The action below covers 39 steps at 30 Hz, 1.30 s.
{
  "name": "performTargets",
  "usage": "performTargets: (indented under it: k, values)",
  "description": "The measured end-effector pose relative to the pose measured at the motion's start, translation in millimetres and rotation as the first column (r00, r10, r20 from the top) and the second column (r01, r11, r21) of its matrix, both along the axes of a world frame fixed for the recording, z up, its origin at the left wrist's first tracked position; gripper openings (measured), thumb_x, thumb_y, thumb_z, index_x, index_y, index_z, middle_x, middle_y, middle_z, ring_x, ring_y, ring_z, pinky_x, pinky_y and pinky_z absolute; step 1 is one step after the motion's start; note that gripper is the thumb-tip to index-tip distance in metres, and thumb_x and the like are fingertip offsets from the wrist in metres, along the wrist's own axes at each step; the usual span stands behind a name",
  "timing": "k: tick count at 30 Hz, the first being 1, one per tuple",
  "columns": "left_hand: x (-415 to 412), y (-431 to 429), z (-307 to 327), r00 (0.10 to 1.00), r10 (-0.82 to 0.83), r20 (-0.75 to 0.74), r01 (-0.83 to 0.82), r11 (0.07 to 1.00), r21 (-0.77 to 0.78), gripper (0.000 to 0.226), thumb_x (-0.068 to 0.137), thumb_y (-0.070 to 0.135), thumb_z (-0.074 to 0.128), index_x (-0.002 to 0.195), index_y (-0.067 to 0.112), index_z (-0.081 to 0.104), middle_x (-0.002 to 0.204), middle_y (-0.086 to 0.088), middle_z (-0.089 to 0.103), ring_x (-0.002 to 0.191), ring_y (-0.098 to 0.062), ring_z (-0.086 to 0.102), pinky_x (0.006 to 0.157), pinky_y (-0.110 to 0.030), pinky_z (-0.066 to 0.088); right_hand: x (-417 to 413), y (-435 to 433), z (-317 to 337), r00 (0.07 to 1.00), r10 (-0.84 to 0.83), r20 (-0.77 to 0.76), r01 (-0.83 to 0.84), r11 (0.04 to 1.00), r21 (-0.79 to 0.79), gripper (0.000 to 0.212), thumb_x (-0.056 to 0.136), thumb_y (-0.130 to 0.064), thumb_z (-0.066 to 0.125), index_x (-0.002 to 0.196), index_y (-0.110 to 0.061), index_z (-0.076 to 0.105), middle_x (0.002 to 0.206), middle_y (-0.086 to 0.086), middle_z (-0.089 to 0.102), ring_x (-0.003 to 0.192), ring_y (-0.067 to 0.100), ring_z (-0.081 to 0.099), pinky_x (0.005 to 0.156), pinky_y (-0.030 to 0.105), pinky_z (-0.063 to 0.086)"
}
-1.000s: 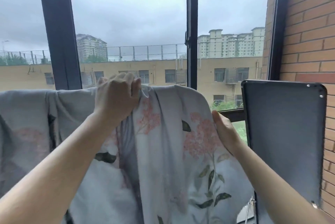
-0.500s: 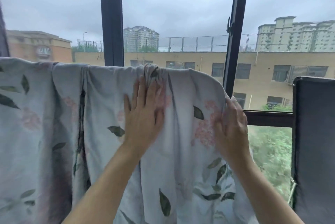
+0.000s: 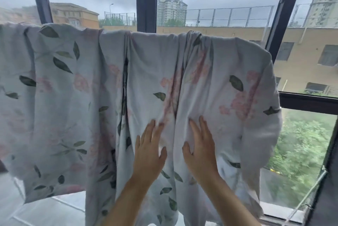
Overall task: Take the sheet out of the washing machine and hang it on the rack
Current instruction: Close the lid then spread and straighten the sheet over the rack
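Observation:
A pale blue sheet [image 3: 76,86] printed with pink flowers and green leaves hangs draped over a rack bar that the cloth hides. It spans from the left edge to the right window post and falls in several folds. My left hand [image 3: 149,150] lies flat against the sheet in the lower middle, fingers spread. My right hand [image 3: 200,149] presses flat on the cloth right beside it. Neither hand grips the fabric.
Dark window frames [image 3: 146,0] stand just behind the sheet, with buildings and trees outside. A dark panel edge [image 3: 327,180] and a thin cord [image 3: 309,195] are at the lower right. Pale floor tiles [image 3: 45,211] show below the sheet at left.
Both hands have slid down from near the top of the sheet to its middle and now lie close together. The view has shifted left and pulled back, showing more of the sheet.

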State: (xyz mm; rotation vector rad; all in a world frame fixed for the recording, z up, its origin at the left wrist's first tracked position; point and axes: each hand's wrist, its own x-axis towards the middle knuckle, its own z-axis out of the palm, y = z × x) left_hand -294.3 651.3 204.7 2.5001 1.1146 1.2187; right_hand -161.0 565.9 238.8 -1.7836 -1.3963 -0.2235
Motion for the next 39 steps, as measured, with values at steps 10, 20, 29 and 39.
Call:
performTargets:
  k: [10,20,29,39]
  values:
    - [-169.1,-1.7,-119.9,0.996,0.066,-0.06,-0.085,0.914,-0.397,0.029,0.082,0.027,0.057,0.112,0.025,0.058,0.127,0.002,0.056,0.118,-0.021,0.053,0.1,-0.038,0.044,-134.0,25.2,-95.5,0.925,-0.044,-0.378,-0.036,0.978,-0.204,0.064,0.077,-0.028,0.043,0.139,-0.013,0.042,0.148,0.008,0.037,0.14,0.022,0.029,0.116,0.038,0.025]
    - [-270.4,33.9,-151.3,0.983,0.182,0.001,-0.14,0.762,-0.632,0.023,0.083,0.012,0.063,0.102,0.025,0.06,0.11,0.012,0.057,0.106,-0.006,0.053,0.095,-0.022,0.04,-217.8,60.9,-136.1,0.889,-0.022,-0.458,-0.176,0.905,-0.387,0.045,0.089,-0.01,0.056,0.132,-0.016,0.046,0.134,0.002,0.048,0.117,0.009,0.044,0.105,0.022,0.031]
    - [-287.7,88.7,-173.8,0.962,0.264,0.076,-0.125,0.669,-0.732,0.042,0.081,0.0,0.063,0.085,0.04,0.052,0.099,0.01,0.061,0.091,-0.011,0.056,0.082,-0.018,0.037,-232.5,144.4,-157.3,0.762,-0.059,-0.645,-0.327,0.825,-0.462,0.074,0.076,-0.047,0.072,0.136,-0.024,0.035,0.131,-0.008,0.049,0.117,0.011,0.05,0.102,0.031,0.043]
    - [-317.1,180.7,-194.7,0.998,0.053,0.019,-0.02,0.658,-0.753,0.023,0.083,0.002,0.061,0.091,0.024,0.062,0.1,0.002,0.067,0.091,-0.017,0.063,0.074,-0.017,0.037,-211.2,193.5,-136.9,0.796,-0.494,-0.348,0.344,0.844,-0.411,0.025,0.09,-0.025,0.056,0.093,-0.002,0.065,0.09,0.021,0.067,0.088,0.037,0.063,0.073,0.036,0.047]
